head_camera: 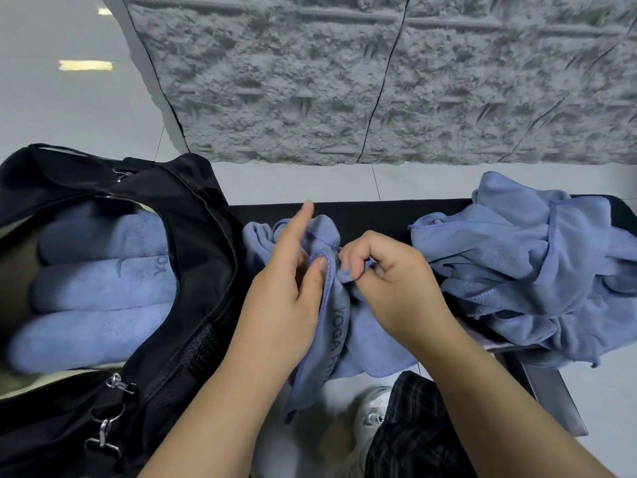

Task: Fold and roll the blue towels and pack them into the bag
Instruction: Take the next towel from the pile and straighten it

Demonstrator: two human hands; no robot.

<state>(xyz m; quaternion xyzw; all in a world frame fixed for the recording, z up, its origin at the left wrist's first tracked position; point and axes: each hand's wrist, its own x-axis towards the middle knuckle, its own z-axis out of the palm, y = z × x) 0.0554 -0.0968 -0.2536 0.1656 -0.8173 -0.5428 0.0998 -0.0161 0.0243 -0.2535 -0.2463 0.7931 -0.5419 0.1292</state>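
While both hands worked one blue towel (339, 326) at the bench's (396, 212) near edge, left hand (293, 284) pinched its hem, right hand (386, 270) clamped a bunched corner. Best to find both corners and pull flat before folding. Bag (193, 270) sat left with rolled towels (100, 288); pile (537, 270) right.

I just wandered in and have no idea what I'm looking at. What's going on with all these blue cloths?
A person is packing blue towels into a black bag. Three rolled towels already lie side by side inside it. Right now the left hand and the right hand are both pinching the edge of one unfolded towel, which hangs over the front of a dark table. It is not yet folded or rolled. A crumpled pile of more towels waits at the right end of the table.
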